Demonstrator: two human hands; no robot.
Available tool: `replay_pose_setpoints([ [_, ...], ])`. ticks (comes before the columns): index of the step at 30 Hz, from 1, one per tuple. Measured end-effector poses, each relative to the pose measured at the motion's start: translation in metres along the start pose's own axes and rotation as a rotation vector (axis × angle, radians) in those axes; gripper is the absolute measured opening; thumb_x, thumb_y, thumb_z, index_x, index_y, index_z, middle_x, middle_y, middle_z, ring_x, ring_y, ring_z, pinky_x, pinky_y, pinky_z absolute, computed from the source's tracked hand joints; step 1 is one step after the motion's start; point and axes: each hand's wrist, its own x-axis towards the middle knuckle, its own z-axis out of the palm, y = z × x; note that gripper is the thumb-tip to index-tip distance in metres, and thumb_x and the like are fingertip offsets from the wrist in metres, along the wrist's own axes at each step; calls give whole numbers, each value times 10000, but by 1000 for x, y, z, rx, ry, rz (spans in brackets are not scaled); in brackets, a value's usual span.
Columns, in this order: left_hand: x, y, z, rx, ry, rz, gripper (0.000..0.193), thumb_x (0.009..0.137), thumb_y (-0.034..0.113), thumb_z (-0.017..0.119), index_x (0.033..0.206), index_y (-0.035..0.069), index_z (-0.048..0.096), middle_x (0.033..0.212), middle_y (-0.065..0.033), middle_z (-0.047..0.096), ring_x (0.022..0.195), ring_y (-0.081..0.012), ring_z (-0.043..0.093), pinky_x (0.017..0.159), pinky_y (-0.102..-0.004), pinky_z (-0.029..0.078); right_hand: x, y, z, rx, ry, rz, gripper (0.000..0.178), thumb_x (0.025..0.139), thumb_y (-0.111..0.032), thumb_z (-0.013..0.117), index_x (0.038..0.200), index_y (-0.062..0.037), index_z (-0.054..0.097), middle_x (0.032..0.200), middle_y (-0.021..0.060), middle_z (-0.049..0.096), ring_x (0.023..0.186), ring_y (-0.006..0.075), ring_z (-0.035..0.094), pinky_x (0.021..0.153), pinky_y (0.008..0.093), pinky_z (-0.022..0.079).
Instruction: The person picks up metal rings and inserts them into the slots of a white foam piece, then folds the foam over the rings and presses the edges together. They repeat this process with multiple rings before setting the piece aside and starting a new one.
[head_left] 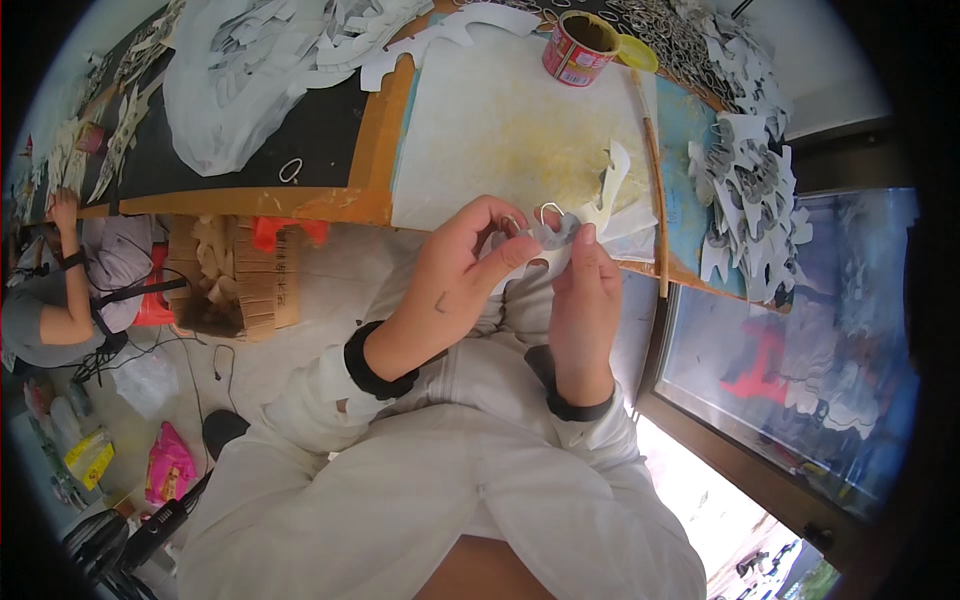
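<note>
Between my hands, just over the table's near edge, is a small grey-and-white cut piece, its material unclear. A thin metal ring stands up at its top edge. My left hand pinches the piece's left end with thumb and fingers. On the other side, my right hand is closed on the right end, thumb upward. My fingers cover much of the piece. Just beyond them, a pale curved strip rises from the yellow-stained white sheet.
An opened pink can stands at the back beside its yellow lid. A thin stick lies along the sheet's right side. Cut pieces are heaped at right, metal rings behind. Another person's arm shows far left.
</note>
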Motion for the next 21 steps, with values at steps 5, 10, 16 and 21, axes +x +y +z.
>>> replay_pose_setpoints([
  [5, -3, 9, 4, -256, 20, -98, 188, 985, 194, 574, 1022, 11, 551, 850, 19, 522, 810, -49, 468, 704, -224, 440, -2, -6, 15, 149, -28, -2, 435, 1033, -361, 447, 1072, 6, 678, 1100, 35, 661, 940, 74, 551, 713, 224, 435],
  [10, -3, 3, 0, 26, -4, -57, 225, 1003, 230, 546, 1027, 7, 532, 864, 5, 513, 796, -56, 486, 715, -243, 485, -5, -10, 13, 22, -32, -23, 379, 1033, -310, 455, 1141, 5, 635, 1205, 67, 636, 974, 84, 562, 761, 242, 443],
  [16, -5, 5, 10, -48, 12, 42, 231, 1023, 255, 498, 980, 31, 533, 842, 8, 514, 722, -56, 459, 677, -204, 430, -10, -12, 30, 307, 156, -3, 309, 991, -224, 563, 1000, 59, 687, 1074, 112, 683, 1019, 141, 583, 949, 286, 400],
  [21, -5, 1, 2, -114, -51, -6, 311, 1054, 324, 385, 1052, 56, 543, 944, 36, 499, 865, -49, 403, 796, -220, 348, -9, -12, 29, 295, 224, -25, 303, 977, -213, 568, 1009, 63, 689, 1064, 103, 686, 1010, 142, 587, 932, 274, 406],
])
